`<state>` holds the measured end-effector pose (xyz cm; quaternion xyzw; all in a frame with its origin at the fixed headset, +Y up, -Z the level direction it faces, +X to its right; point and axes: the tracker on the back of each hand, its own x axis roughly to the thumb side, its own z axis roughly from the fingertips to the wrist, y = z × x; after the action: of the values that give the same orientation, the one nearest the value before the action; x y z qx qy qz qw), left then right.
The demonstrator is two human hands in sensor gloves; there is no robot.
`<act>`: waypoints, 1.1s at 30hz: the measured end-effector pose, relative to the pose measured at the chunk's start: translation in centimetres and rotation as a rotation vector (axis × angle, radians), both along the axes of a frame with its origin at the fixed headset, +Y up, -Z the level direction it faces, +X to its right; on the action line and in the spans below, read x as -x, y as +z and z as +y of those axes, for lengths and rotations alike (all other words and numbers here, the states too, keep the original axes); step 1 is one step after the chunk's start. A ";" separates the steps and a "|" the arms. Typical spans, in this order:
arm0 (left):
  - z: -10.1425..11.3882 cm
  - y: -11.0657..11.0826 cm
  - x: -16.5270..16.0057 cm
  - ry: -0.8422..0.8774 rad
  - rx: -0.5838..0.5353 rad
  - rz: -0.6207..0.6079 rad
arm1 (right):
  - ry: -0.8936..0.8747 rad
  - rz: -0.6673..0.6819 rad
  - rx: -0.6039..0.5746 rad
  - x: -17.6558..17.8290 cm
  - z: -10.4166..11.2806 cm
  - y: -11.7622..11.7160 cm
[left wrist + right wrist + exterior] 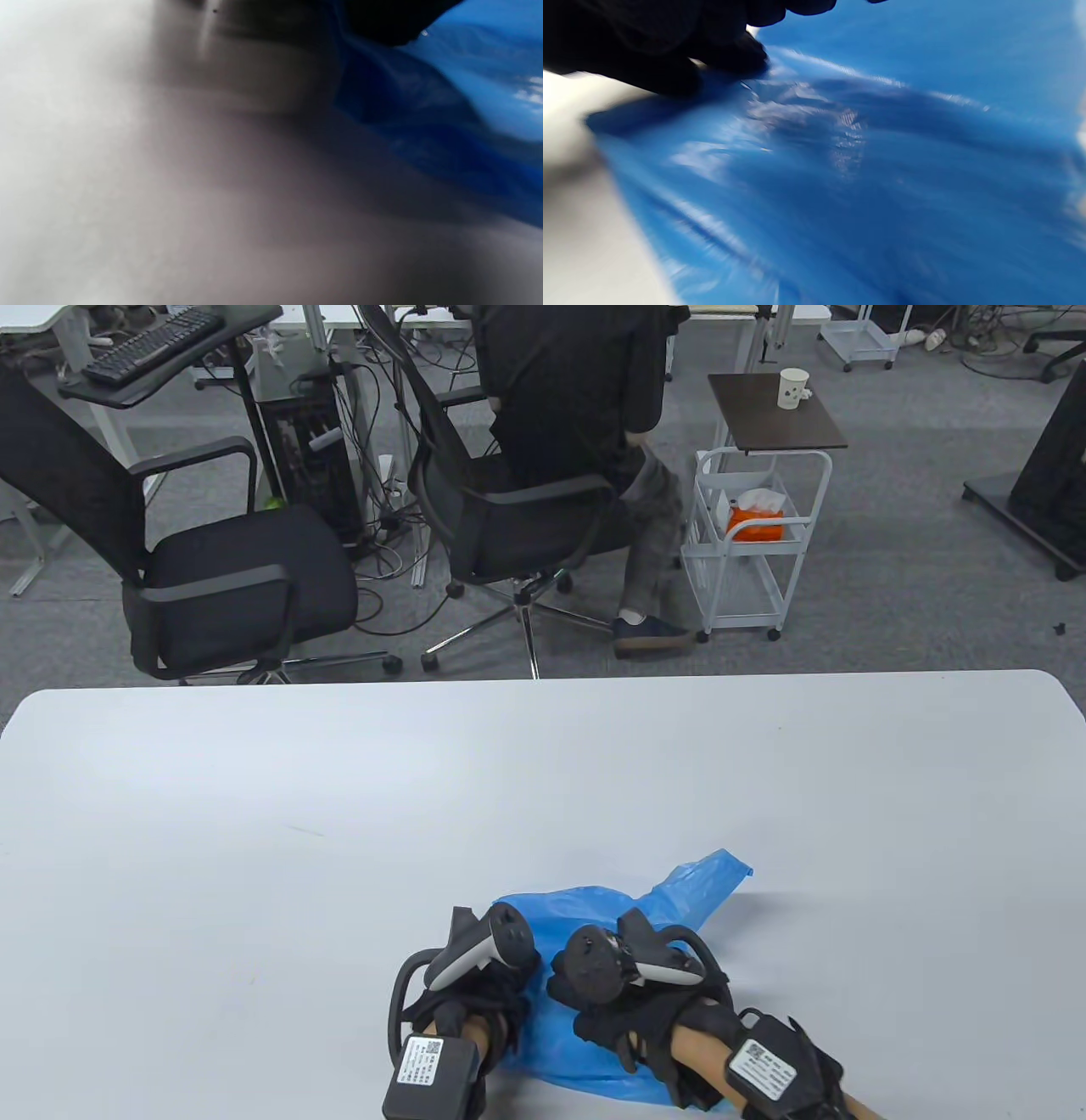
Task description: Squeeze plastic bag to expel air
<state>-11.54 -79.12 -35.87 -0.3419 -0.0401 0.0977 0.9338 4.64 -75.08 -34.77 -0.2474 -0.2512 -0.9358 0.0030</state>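
A blue plastic bag (594,916) lies crumpled on the white table (254,814) near its front edge, with one end trailing toward the back right. My left hand (488,997) rests on the bag's left side; its fingers are hidden under the tracker. In the left wrist view only a dark bit of glove (382,21) shows above the bag (428,110). My right hand (611,993) lies on the bag's right side. In the right wrist view its curled fingertips (729,55) press and hold the film (861,169) near its left edge.
The table's front edge is just below the hands. Beyond the far edge stand office chairs (229,577), a seated person (577,407) and a white cart (747,534).
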 end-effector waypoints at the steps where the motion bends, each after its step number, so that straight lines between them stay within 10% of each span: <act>1: -0.1 0.0 0.2 0.032 0.011 0.018 | -0.003 -0.032 0.007 0.4 -0.8 -0.9; 7: -0.1 -0.1 0.3 0.041 0.015 0.022 | -0.046 -0.120 0.098 -0.6 -3.5 -2.5; 24: 0.1 -0.1 0.5 0.051 0.017 0.040 | -0.002 -0.326 0.089 -12.0 -3.2 -2.9; 33: 1.0 -0.5 0.7 0.009 -0.017 0.032 | 0.035 -0.339 0.004 -12.3 -3.6 -2.0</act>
<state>-12.23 -78.08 -36.39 -0.3323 -0.0277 0.1070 0.9367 16.96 -78.69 -36.74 -0.0816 -0.2545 -0.9633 -0.0234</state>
